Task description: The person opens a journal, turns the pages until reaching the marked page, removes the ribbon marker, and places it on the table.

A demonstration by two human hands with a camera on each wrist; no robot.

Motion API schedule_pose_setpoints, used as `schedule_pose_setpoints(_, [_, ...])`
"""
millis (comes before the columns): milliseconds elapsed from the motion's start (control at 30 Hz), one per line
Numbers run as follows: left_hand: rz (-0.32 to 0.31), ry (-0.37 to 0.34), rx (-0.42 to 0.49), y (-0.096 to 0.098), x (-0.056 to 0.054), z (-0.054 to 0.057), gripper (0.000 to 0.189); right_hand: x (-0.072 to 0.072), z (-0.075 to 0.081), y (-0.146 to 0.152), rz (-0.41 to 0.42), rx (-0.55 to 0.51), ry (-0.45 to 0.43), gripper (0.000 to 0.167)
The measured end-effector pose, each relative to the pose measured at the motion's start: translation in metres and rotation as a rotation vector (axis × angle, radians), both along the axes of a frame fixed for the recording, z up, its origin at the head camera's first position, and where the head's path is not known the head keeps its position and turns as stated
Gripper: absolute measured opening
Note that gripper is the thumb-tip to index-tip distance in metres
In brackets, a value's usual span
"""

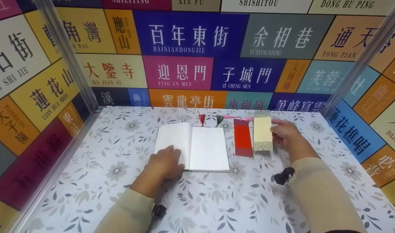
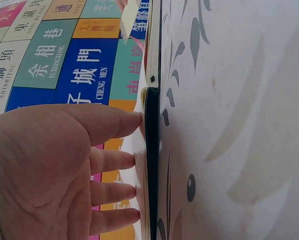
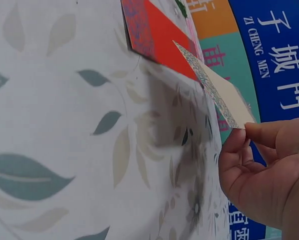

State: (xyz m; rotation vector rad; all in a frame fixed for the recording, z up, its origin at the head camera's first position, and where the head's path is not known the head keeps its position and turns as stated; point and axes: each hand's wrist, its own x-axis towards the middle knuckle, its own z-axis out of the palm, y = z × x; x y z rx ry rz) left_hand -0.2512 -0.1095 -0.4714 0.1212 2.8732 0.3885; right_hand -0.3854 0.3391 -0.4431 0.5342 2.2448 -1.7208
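An open book with blank white pages [image 1: 208, 147] lies on the table, its dark cover edge [image 2: 152, 130] visible in the left wrist view. My left hand [image 1: 165, 162] rests on the left page near its lower corner, fingertips pressing the paper. In my right hand [image 1: 285, 133] a cream bookmark [image 1: 263, 129] with patterned ends is pinched by its right edge between thumb and fingers. The right wrist view shows this bookmark [image 3: 224, 92] tilted and raised off the table. Beside it lies a red bookmark [image 1: 242, 137] with a pink tassel [image 1: 233, 117] near its top.
A red tassel [image 1: 201, 119] and a dark green tassel [image 1: 219, 120] lie behind the book's top edge. The table [image 1: 217, 200] has a leaf-patterned cover. Colourful printed panels [image 1: 191, 32] stand at the back and sides, with clear corner posts [image 1: 68, 58].
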Motion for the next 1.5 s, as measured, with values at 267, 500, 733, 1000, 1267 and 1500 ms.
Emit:
schedule_pose_setpoints(267, [0.013,-0.009,-0.005,0.001,0.000,0.001,0.068,0.003,-0.006,0.004,0.031,0.042,-0.088,0.068])
schedule_pose_setpoints(500, [0.009,-0.019,-0.012,0.002,0.001,0.003,0.067,0.005,-0.011,0.005,-0.005,0.078,-0.104,0.065])
schedule_pose_setpoints(733, [-0.012,0.000,-0.019,0.001,0.001,0.002,0.067,0.001,-0.022,0.006,-0.033,0.179,-0.049,0.064])
schedule_pose_setpoints(1000, [0.000,-0.016,-0.014,0.001,0.000,0.002,0.068,-0.006,-0.028,0.009,-0.026,0.299,-0.011,0.062])
schedule_pose_setpoints(1267, [0.022,-0.030,-0.003,0.002,0.002,0.004,0.067,-0.002,-0.027,0.000,-0.033,0.306,0.020,0.057])
schedule_pose_setpoints(1500, [0.011,-0.020,-0.013,0.002,0.002,0.004,0.067,0.006,-0.024,-0.014,-0.015,0.258,0.063,0.055])
